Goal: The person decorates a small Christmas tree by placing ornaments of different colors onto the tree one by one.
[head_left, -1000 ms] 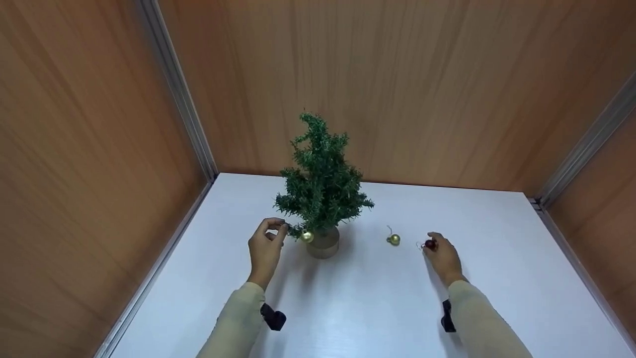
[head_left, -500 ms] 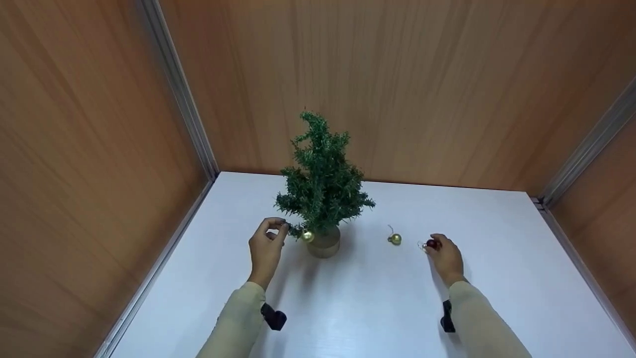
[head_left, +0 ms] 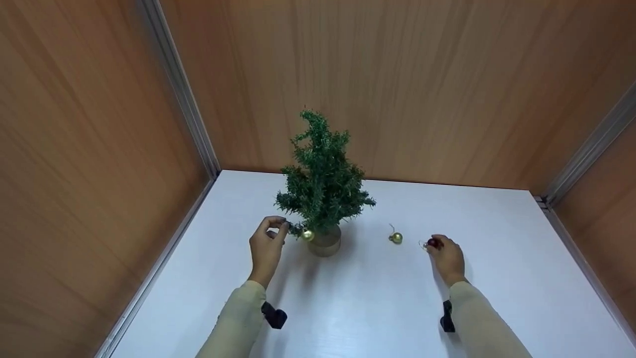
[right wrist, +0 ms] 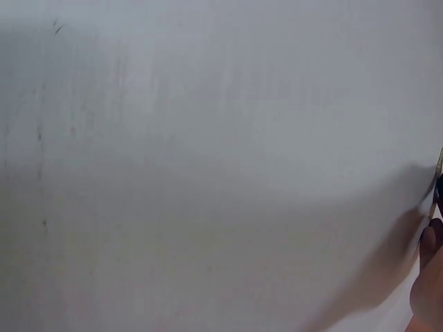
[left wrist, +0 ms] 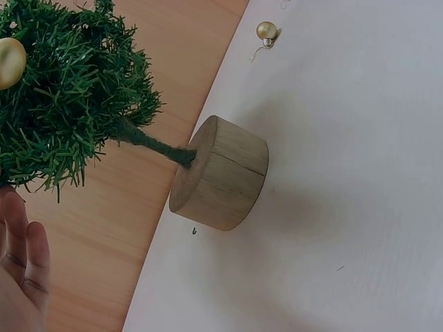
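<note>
A small green artificial Christmas tree (head_left: 323, 184) stands upright on a round wooden base (left wrist: 225, 176). My left hand (head_left: 266, 248) pinches the tip of a low left branch between thumb and forefinger. On that branch hangs a gold ball ornament (head_left: 307, 235), close beside my fingers. To the right of the tree, my right hand (head_left: 448, 257) holds a dark red ball ornament (head_left: 432, 243) low over the table, its thin loop showing to the left. A second gold ball ornament (head_left: 396, 237) lies on the table between the tree and my right hand.
The white table (head_left: 367, 298) is bordered by a wood-grain back panel (head_left: 422, 89) and side panels with metal corner posts (head_left: 184, 89). A black wrist camera (head_left: 274, 315) sits under my left sleeve, another (head_left: 447, 316) under my right.
The view has shifted very slightly. Both hands keep their places, the left at the branch and the right with the red ball ornament.
</note>
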A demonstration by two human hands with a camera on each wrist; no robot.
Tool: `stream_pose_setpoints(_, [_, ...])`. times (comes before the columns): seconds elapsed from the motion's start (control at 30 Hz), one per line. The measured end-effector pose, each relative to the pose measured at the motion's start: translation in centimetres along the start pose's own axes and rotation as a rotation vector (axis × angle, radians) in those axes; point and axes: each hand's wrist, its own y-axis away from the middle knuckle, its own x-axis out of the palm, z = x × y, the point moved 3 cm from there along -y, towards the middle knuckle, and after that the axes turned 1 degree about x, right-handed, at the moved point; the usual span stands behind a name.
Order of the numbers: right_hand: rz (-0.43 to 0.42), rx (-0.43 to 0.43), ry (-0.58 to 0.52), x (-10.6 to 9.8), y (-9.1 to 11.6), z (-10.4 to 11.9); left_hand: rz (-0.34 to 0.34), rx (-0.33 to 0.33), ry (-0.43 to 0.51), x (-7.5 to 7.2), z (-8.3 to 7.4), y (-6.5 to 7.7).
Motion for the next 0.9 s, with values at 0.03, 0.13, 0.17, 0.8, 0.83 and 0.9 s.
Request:
stream_pose_setpoints(0.03, [-0.008, -0.001, -0.005, -0.02, -0.01, -0.07, 0.000, -0.001, 0.000, 0.02, -0.03, 0.00])
stream_pose_setpoints(0.13, [-0.027, 0.006, -0.032, -0.03, -0.07, -0.36, -0.002, -0.006, 0.005, 0.02, -0.05, 0.02])
stream_pose_setpoints(0.17, [-0.033, 0.007, -0.040, -0.02, -0.06, -0.41, -0.003, -0.007, 0.006, 0.01, -0.06, 0.03])
stream_pose_setpoints(0.8, [-0.057, 0.122, -0.216, 0.22, 0.76, -0.64, -0.008, 0.015, -0.003, 0.22, -0.19, 0.29])
stream_pose_setpoints(0.83, [-0.056, 0.123, -0.218, 0.24, 0.79, -0.68, -0.006, 0.014, -0.003, 0.23, -0.18, 0.30])
stream_pose_setpoints(0.9, [-0.060, 0.121, -0.219, 0.25, 0.87, -0.65, -0.004, 0.015, -0.003, 0.24, -0.18, 0.32])
